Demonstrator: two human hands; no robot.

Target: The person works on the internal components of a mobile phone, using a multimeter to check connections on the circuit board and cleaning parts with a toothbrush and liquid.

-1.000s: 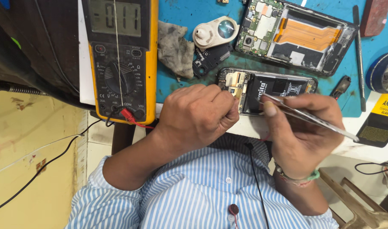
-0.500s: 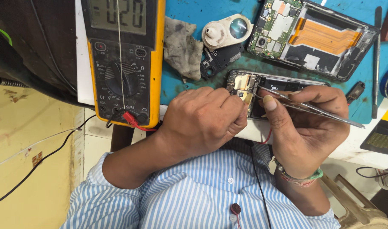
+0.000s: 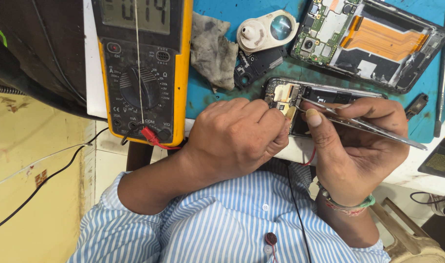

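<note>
I see a yellow and black meter [image 3: 143, 73], a blue mat [image 3: 222, 97], a grey cloth [image 3: 213, 48] and my blue-white striped shirt [image 3: 222, 224].

Work surface: we see a blue mat [image 3: 217, 100] covering the bench, with a white edge [image 3: 429, 182] at the right.
Wall: we see a yellow painted surface [image 3: 32, 160], scuffed and stained, at the left.
Floor: we see pale tiles [image 3: 105, 165] beside it.
Seat: we see a beige plastic chair [image 3: 412, 243].
Light: we see it even and bright.
</note>
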